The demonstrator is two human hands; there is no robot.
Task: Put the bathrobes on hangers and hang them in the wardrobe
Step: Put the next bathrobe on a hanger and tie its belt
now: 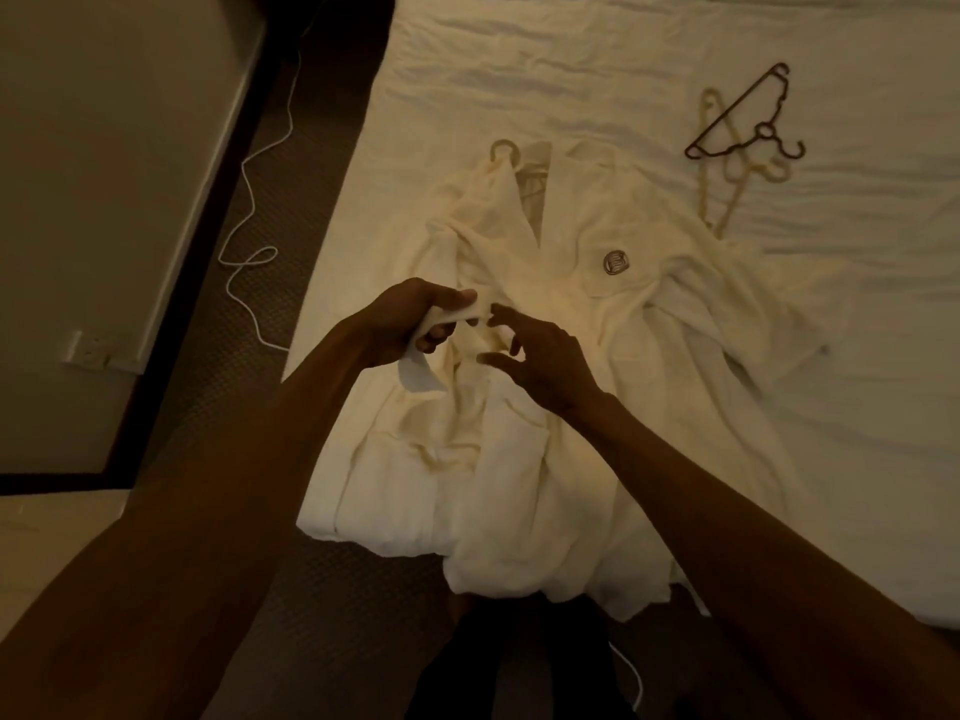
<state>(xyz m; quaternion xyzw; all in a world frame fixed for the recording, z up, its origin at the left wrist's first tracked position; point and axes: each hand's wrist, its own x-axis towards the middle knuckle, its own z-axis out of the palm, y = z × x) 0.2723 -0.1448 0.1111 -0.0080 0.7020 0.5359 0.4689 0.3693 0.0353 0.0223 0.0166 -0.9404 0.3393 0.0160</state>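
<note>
White bathrobe (561, 314) spread on bed (675, 70), left hand (415, 319) pinching its belt (467, 317); right hand (540, 356) spread over robe; dark hanger (737, 122) beyond the robe.

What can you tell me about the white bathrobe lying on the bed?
The bathrobe looks like cream terry cloth, spread front-up and rumpled on the bed, its hem drooping over the edge. A round emblem marks the chest. A hanger hook pokes out at the collar. The left hand pinches its belt; the right hand hovers beside.
</note>
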